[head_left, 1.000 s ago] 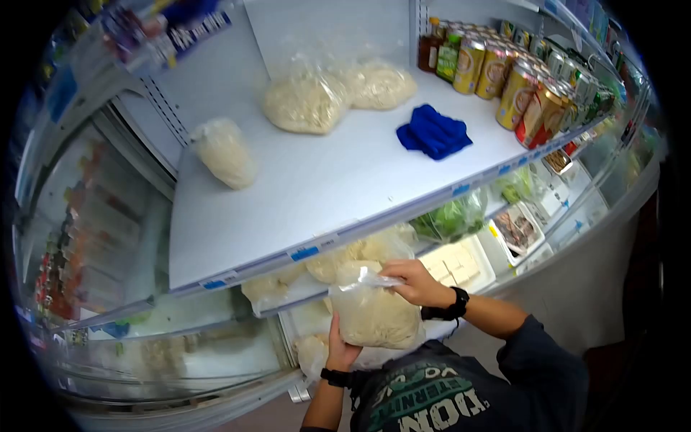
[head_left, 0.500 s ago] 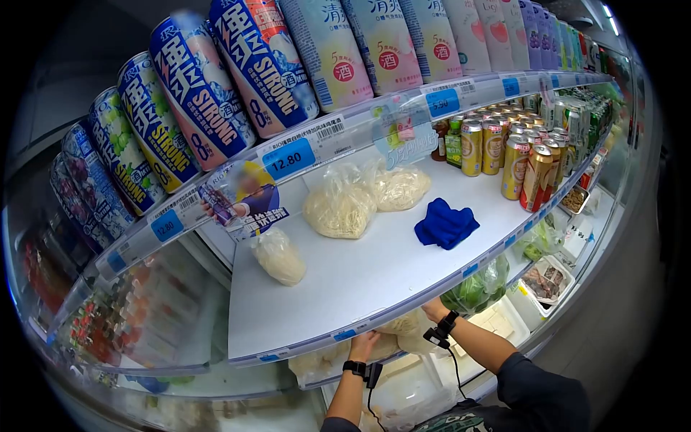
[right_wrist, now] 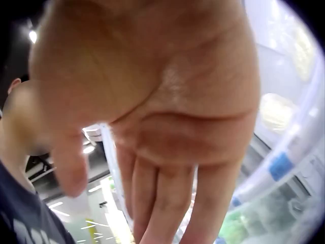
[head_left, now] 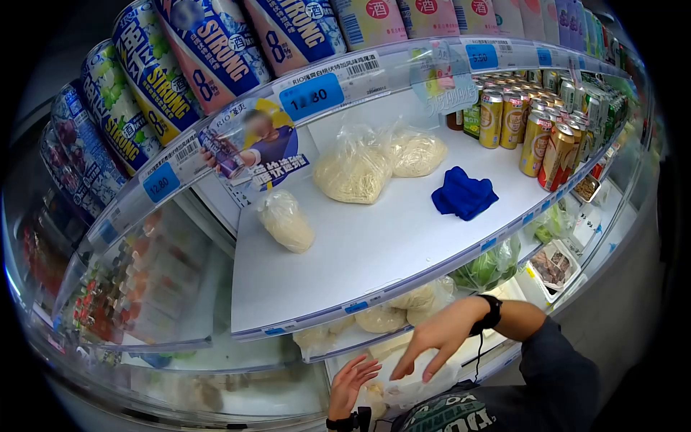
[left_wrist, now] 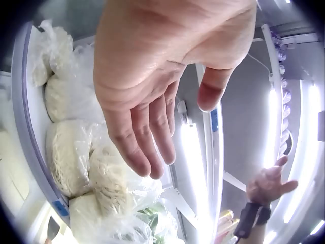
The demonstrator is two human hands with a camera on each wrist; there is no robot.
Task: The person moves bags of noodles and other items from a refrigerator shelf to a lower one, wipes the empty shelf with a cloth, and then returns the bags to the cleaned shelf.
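Bagged noodles (head_left: 381,317): row along lower shelf (left_wrist: 21,117) edge, just beyond and above both hands; right hand (head_left: 432,338) nearer, left hand (head_left: 350,380) lower; both spread open, holding nothing.

head: above, facing down at shelf (head_left: 360,245) | left wrist: close under left hand (left_wrist: 167,66), facing noodle bags (left_wrist: 76,152), shared with head | right wrist: close under right hand (right_wrist: 152,101)

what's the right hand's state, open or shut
Open: the right hand has straight, spread fingers and holds nothing; the wrist view shows a bare palm.
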